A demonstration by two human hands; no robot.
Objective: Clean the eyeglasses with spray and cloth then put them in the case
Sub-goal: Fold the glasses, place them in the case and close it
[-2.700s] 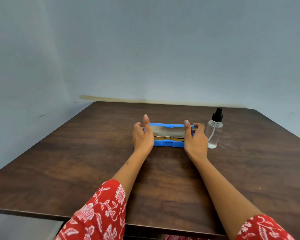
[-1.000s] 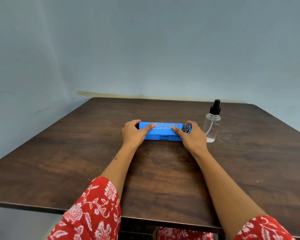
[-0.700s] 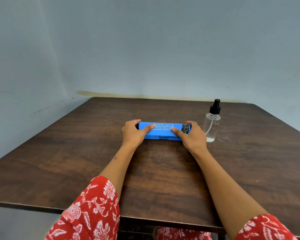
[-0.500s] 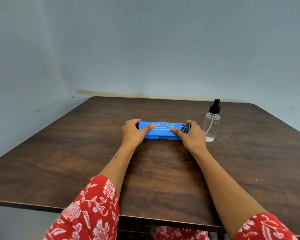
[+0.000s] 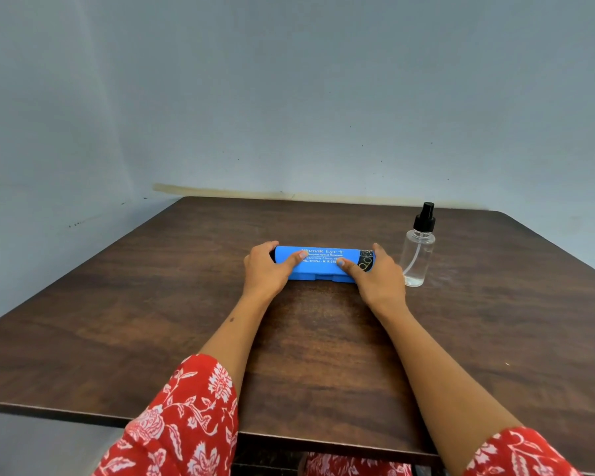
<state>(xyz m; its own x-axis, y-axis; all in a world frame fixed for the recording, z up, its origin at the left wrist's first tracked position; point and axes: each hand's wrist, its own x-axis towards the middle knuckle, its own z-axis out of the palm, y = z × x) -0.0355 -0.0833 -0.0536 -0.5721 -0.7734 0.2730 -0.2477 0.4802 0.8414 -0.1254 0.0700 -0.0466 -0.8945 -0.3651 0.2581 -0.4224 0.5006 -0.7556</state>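
Head view, nearest first: I see two red floral sleeves [image 5: 182, 417] at the near edge of the dark wooden table [image 5: 117, 324], and bare forearms reaching from them toward the middle of the surface. My left hand [image 5: 267, 269] sits at the left end of the blue case [image 5: 318, 264], fingers curled round that end and the thumb laid across the lid. My right hand [image 5: 378, 276] takes the right end the same way, fingers wrapped behind the end and the thumb pressing on the lid near the white lettering. So both hands hold the case, one at each end.

That case lies shut, flat on the table, long side parallel to the near edge, about midway between the near and far edges and a little right of centre. Its lid carries white print and a dark patch at the right end; I cannot read the print fully. Whether the eyeglasses are inside I cannot tell, since the lid hides the interior.

Just right of my right hand, toward the right edge, stands the clear spray bottle [image 5: 418, 255], upright, black pump on top, apart from the case.

Beyond the far edge rises a pale blue wall [image 5: 323, 97].
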